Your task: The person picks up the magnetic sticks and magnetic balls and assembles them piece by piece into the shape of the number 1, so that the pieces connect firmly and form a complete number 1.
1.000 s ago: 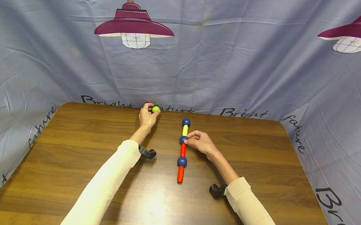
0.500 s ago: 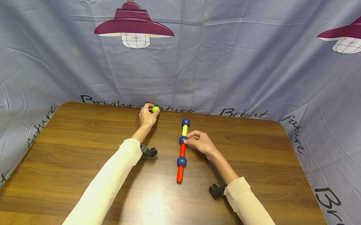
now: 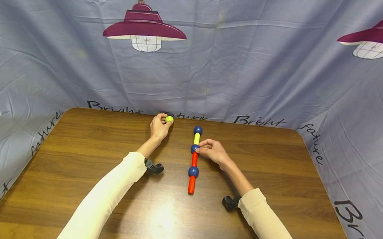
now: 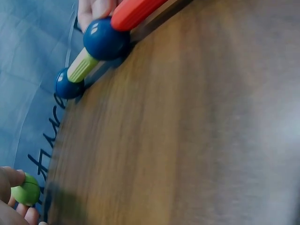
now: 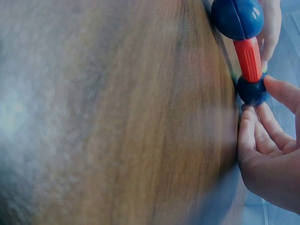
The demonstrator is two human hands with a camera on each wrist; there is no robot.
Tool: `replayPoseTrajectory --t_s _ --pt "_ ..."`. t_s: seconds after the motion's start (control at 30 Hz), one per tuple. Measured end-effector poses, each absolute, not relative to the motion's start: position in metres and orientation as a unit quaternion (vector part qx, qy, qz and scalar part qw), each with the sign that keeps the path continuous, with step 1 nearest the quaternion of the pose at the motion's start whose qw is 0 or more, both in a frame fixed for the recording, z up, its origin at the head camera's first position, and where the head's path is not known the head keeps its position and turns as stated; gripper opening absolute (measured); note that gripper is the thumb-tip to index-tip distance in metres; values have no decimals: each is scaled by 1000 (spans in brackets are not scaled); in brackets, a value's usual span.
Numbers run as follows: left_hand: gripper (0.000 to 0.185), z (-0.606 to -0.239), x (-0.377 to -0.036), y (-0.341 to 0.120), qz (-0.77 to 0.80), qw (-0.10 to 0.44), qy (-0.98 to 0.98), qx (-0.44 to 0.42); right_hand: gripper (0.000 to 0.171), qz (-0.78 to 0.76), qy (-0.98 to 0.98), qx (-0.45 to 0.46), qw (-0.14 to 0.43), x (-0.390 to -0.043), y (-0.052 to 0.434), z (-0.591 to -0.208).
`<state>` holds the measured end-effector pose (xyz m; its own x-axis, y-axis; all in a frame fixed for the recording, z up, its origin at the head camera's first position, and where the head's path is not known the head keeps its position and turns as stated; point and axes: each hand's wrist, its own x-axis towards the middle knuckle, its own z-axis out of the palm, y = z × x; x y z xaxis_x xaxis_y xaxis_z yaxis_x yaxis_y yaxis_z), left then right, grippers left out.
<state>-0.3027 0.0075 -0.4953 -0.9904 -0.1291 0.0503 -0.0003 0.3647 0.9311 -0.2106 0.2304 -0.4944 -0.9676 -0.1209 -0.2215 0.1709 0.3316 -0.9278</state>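
Near the table's far edge my left hand [image 3: 159, 127] pinches a lime-green ball [image 3: 169, 119] between thumb and fingers. The same green ball [image 4: 26, 190] shows at the lower left of the left wrist view. To its right lies a straight chain of blue balls and short rods, running away from me. It has a far blue ball [image 3: 198, 130], a yellow-green rod [image 3: 196, 138], a middle blue ball [image 3: 194, 148], a red rod [image 3: 194, 159], a near blue ball [image 3: 193, 171] and a red end rod [image 3: 191, 185]. My right hand [image 3: 213, 151] grips the middle blue ball from the right.
The brown wooden table [image 3: 76, 169] has a fabric backdrop [image 3: 197, 69] printed with lamps and lettering behind its far edge and along both sides. A dark wrist device [image 3: 154, 167] sits on the left wrist, another device [image 3: 230, 202] on the right.
My left hand has come slightly nearer and to the right with the green ball, just within the last half second. The right hand and the chain stay in place.
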Motion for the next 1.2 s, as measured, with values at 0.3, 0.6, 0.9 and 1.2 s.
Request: replayPoseTrajectory --t_s 0.3,0.6,0.9,1.2 --pt "40 -499 -281 6 -556 29 -830 2 30 -573 810 16 123 -210 231 -496" --pt "36 -499 -252 11 -551 21 -834 -35 29 -572 811 18 117 -208 230 -495" --pt "34 -498 -230 16 -555 15 -829 -65 30 -567 816 17 113 -208 229 -492" --pt "33 -500 -213 19 -558 10 -825 -89 29 -569 815 13 112 -209 229 -494"
